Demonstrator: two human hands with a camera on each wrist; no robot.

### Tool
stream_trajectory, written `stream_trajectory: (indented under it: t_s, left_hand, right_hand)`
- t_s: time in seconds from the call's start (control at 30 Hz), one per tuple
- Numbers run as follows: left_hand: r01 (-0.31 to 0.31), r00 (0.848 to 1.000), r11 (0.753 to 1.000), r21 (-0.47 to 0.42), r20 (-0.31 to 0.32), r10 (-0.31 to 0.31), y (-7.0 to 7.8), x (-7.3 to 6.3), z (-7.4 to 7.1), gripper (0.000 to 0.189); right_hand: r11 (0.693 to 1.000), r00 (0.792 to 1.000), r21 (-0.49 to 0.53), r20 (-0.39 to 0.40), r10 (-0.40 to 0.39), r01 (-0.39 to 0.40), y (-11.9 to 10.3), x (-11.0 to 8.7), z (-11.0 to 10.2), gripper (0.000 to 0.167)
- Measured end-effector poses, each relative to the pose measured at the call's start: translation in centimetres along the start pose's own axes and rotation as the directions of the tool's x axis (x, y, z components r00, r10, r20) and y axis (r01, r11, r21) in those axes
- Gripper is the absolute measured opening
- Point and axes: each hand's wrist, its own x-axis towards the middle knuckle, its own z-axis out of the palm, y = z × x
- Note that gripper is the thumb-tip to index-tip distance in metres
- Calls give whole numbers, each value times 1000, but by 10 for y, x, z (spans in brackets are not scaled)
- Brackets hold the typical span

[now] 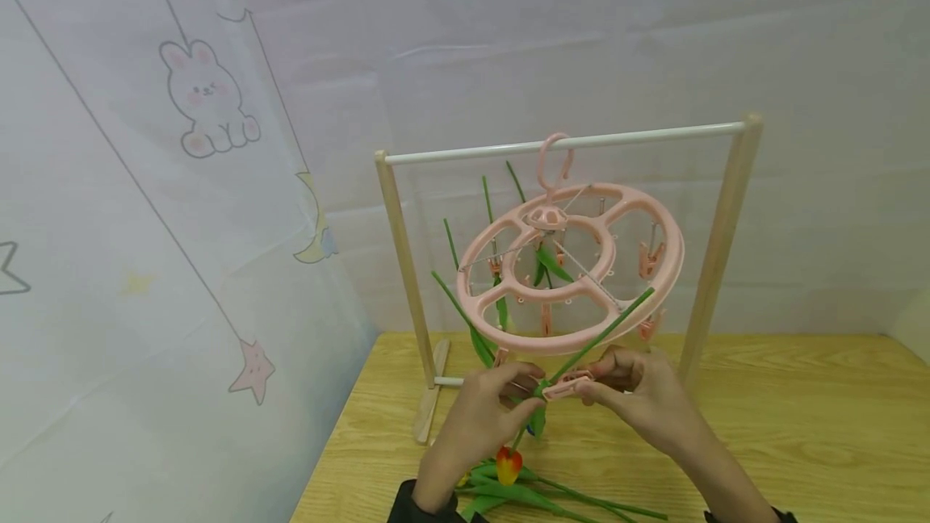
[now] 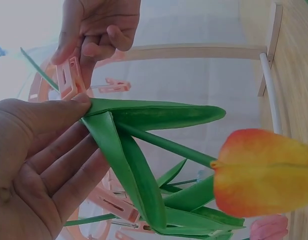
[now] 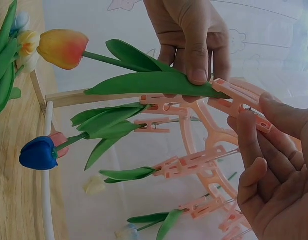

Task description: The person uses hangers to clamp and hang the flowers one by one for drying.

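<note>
At six o'clock below the pink hanger (image 1: 541, 343), the left hand's (image 1: 485, 408) fingers pinch a red-and-yellow tulip (image 3: 144, 83); the right hand's (image 1: 647, 398) pinch a clothespin (image 1: 569, 387).

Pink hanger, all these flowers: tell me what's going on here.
A person's left hand pinches a red-and-yellow tulip by its leaves, while the right hand holds a pink clip against it. A blue tulip and others hang heads-down from the round hanger, hooked over the white rail. More flowers lie on the table.
</note>
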Motion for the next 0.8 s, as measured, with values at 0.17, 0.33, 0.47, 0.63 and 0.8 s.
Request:
stream_trajectory:
  t_s: [0.17, 0.33, 0.47, 0.63, 0.8]
  left_hand:
    - [-29, 999, 1000, -4, -25, 29, 1, 2, 4, 29]
    - [-44, 998, 999, 15, -49, 45, 2, 3, 8, 30]
    - [-43, 997, 998, 37, -70, 45, 4, 3, 9, 34]
    - [-65, 994, 997, 51, -86, 69, 5, 4, 10, 39]
    - [-88, 990, 994, 70, -100, 95, 5, 4, 13, 39]
  right_hand:
    - [1000, 1000, 12, -7, 5, -5, 0, 0, 0, 6]
    - [999, 999, 2, -10, 32, -32, 0, 1, 0, 7]
    - [1000, 1000, 6, -8, 27, -27, 1, 1, -1, 8]
    - [1000, 1000, 15, 1, 24, -24, 1, 1, -2, 7]
    - [999, 1000, 38, 8, 13, -13, 1, 1, -2, 5]
